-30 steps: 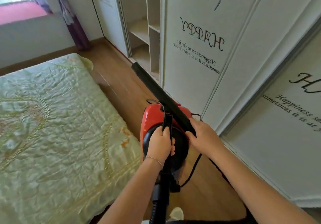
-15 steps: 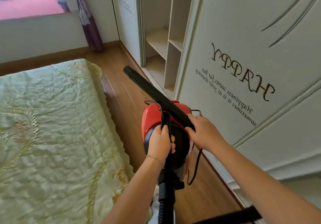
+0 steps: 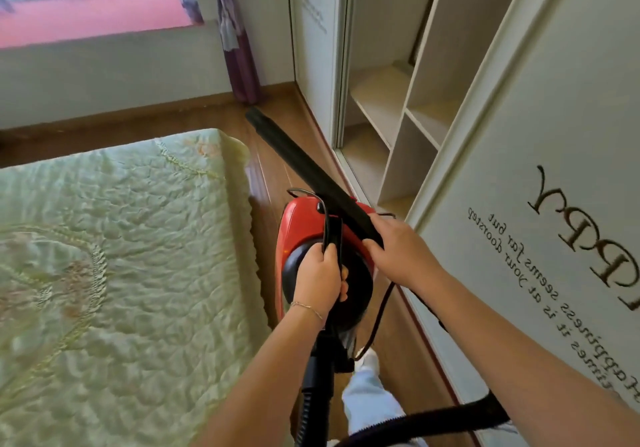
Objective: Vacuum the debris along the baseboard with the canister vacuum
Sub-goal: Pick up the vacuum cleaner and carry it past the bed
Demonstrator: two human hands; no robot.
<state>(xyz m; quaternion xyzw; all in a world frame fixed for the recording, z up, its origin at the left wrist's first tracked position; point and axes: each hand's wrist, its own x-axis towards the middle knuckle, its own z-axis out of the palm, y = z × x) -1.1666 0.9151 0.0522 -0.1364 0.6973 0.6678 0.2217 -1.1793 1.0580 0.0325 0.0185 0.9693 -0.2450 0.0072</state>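
A red and black canister vacuum hangs in front of me above the wooden floor. My left hand grips its black carry handle together with the cord. My right hand grips the near end of the black wand, which points forward and left, its tip in the air near the curtain. A black ribbed hose runs down from the canister and curves off to the right. The wooden baseboard lines the far wall under the window. No debris shows.
A bed with a pale green quilted cover fills the left. White wardrobe doors with lettering stand close on the right, with an open shelf section ahead. A narrow strip of wood floor runs between. A purple curtain hangs in the corner.
I have walked forward along the wardrobe; the far wall and open shelves are nearer. Both hands keep the same grips on the handle and the wand.
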